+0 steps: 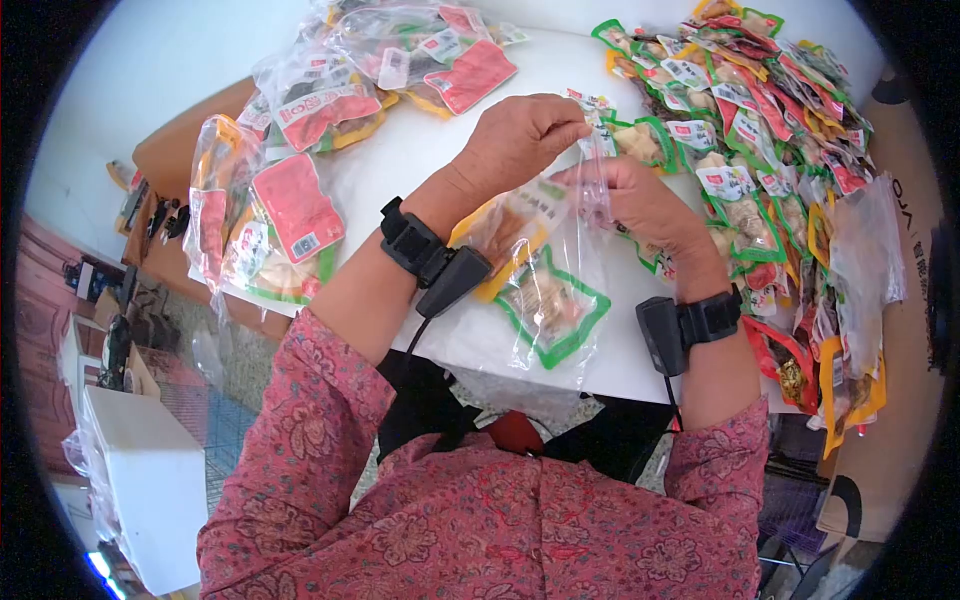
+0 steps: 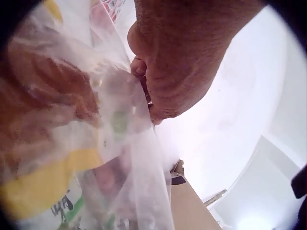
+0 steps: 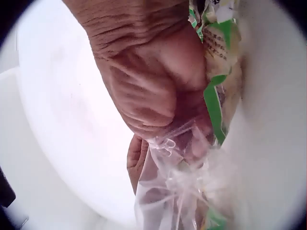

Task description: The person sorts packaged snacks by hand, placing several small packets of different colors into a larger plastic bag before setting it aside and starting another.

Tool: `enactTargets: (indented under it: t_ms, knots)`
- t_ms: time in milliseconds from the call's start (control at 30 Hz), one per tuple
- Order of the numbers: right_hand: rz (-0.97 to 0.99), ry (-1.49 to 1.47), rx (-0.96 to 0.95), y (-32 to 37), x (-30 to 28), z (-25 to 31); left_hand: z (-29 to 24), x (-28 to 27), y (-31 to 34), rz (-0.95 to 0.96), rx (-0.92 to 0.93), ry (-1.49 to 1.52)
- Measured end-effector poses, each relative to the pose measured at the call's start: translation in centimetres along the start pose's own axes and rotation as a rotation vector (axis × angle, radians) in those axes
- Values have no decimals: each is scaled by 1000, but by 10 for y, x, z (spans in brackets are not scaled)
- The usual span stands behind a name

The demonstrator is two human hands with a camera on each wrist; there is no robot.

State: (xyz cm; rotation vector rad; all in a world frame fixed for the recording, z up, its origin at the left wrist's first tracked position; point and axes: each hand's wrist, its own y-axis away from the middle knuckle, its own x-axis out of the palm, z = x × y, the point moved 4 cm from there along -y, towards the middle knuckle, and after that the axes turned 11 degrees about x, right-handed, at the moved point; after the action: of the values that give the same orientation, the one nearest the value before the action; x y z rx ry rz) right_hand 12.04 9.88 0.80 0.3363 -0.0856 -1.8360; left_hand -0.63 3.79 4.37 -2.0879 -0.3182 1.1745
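A clear plastic bag hangs between my two hands over the white table. My left hand pinches its upper edge between thumb and fingers. At the bag's other side my right hand grips the film, and the right wrist view shows the plastic gathered at the fingers. Inside the bag are a yellow-edged food packet with brown contents and, below it, a green-edged packet with pale contents. Brown food shows through the film in the left wrist view.
Filled clear bags with red labels lie along the table's left side and back. A large heap of loose food packets covers the right side. Clear bags lie at the right edge beside a cardboard box. The white table ends near the person's body.
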Motion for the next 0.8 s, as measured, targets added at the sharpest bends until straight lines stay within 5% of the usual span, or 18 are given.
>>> enactTargets:
  t_ms: [167,233,333,500,800]
  knots:
    - [-212,168,-139,-8,-8,-1,6,3,3,14,-65,4]
    - [-753,292,-416,0,-29,9,13,6,5,23,-113,38]
    - [-958,77,-413,11,-50,10,21,12,10,36,-189,121]
    - [-1097,249,-427,15,-61,8,27,19,16,48,-221,154]
    - [-1044,300,-335,4,-60,-5,32,25,22,138,-223,193]
